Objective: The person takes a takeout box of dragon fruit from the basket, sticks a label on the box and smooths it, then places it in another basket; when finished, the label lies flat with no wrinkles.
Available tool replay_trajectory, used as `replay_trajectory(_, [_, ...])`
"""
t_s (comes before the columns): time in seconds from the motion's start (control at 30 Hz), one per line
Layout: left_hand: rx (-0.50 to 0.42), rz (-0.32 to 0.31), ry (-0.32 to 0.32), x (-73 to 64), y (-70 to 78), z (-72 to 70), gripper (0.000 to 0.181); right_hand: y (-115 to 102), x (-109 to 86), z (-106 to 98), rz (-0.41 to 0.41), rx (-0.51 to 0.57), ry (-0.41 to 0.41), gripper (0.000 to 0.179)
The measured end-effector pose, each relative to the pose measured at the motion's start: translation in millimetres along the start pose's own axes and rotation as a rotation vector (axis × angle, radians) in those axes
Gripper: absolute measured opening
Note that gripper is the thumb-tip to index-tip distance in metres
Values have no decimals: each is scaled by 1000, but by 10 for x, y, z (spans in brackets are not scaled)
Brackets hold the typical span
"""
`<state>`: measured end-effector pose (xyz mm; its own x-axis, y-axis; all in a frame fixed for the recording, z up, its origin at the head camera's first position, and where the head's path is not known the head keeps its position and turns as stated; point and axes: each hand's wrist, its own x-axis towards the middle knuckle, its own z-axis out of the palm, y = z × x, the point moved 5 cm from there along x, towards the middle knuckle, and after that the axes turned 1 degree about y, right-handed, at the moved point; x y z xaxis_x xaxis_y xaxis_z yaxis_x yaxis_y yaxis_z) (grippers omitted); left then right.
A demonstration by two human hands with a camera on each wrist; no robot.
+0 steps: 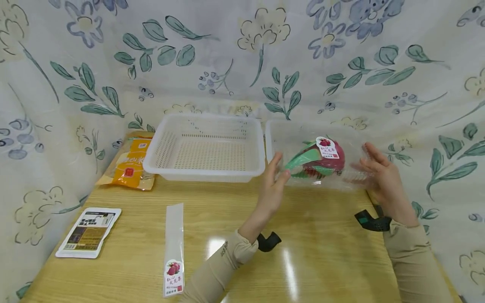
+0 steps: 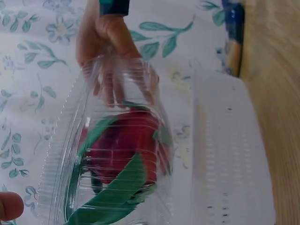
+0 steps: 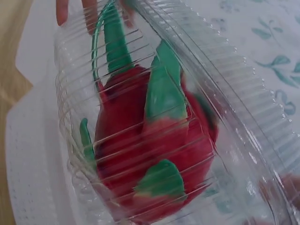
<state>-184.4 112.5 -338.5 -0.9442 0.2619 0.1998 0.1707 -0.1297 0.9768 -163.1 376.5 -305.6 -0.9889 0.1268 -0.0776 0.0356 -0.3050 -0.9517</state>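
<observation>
A clear plastic clamshell box with a red dragon fruit inside is held up between both hands. The fruit has green scales, and a white label with a fruit picture is on the lid. My left hand grips the box's left end, thumb at the near side. At the other end is my right hand, its fingers around the box end; in the left wrist view they show through the plastic. Under and behind the box stands a white basket, partly hidden by it.
Left of it stands a white perforated basket. A yellow food bag leans beside that basket. Nearer on the wooden table lie a white pouch and a clear strip with a dragon fruit label. A flowered cloth hangs behind.
</observation>
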Motion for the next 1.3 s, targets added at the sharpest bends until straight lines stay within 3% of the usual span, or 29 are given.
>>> replay_trajectory(0.23, [116, -40, 39, 72, -155, 93, 52, -114, 323, -100, 71, -175, 22, 73])
replay_trajectory(0.5, [324, -110, 77, 137, -407, 100, 55, -48, 747, -218, 150, -160, 32, 74])
replay_trajectory(0.6, [357, -151, 69, 154, -503, 113, 57, -3, 908, -292, 181, -166, 32, 73])
replay_trajectory(0.83, [409, -178, 79, 256, -674, 156, 61, 200, 1279, -296, 272, -148, 28, 68])
replay_trajectory(1.03, [508, -179, 105, 297, -789, 211, 67, 406, 1418, -296, 340, -245, -5, 66])
replay_trajectory(1.3, [503, -149, 114, 297, -781, 278, 72, 506, 1455, -397, 336, -254, 2, 67])
